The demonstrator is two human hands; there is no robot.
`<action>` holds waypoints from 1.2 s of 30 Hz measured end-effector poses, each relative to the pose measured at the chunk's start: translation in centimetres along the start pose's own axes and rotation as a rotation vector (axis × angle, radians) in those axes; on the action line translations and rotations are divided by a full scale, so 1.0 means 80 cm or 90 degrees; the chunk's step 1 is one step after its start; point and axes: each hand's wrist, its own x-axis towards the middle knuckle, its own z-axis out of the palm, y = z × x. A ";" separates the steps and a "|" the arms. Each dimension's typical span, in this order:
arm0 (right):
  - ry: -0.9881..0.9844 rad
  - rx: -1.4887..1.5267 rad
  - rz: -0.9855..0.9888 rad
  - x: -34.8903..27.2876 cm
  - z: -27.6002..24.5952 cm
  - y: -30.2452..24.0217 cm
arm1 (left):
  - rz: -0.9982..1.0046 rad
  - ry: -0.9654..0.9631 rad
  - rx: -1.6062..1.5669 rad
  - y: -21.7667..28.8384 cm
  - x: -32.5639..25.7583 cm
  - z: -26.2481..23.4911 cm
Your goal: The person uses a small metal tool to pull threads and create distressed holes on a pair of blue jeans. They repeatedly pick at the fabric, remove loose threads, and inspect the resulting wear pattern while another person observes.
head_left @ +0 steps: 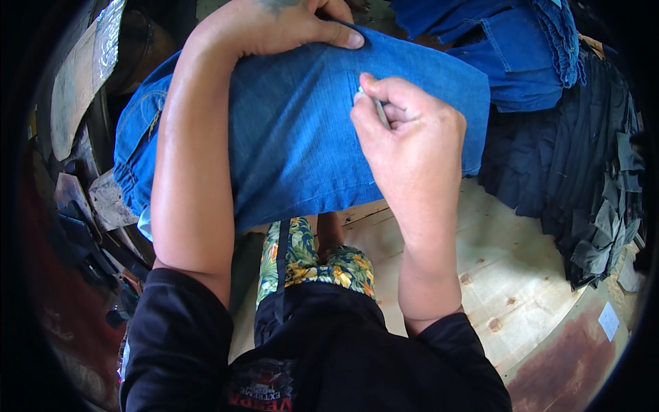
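A pair of blue denim shorts is spread out in front of me, with a gathered waist at the left and a leg hem at the right. My left hand is at the far edge of the denim. Its thumb lies along that edge, while its fingers curl beyond it and are partly hidden. Over the right part of the leg, my right hand is closed in a pinch round a thin pale stick. The stick's tip is close to the cloth; whether it touches I cannot tell.
More folded blue denim with gathered edges lies at the far right. Below it is a large pile of dark cloth. A pale wooden board extends under the right side. Wooden pieces and dark objects crowd the left.
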 end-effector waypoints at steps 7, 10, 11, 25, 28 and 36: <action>0.038 0.019 -0.007 -0.056 -0.004 0.007 | -0.015 0.019 0.004 0.006 -0.005 0.001; 0.053 0.008 -0.011 -0.079 -0.004 0.012 | -0.006 0.036 0.023 0.007 -0.006 0.003; 0.057 -0.004 -0.012 -0.085 -0.005 0.013 | -0.009 0.036 0.023 0.006 -0.006 0.004; 0.024 0.060 0.035 -0.103 -0.020 0.021 | 0.016 0.006 -0.001 0.004 -0.002 0.000; 0.040 0.137 0.039 -0.101 -0.014 0.016 | -0.033 -0.028 0.065 0.012 -0.005 -0.009; 0.049 0.125 -0.052 -0.091 0.037 0.007 | -0.124 -0.180 0.092 0.020 -0.042 -0.039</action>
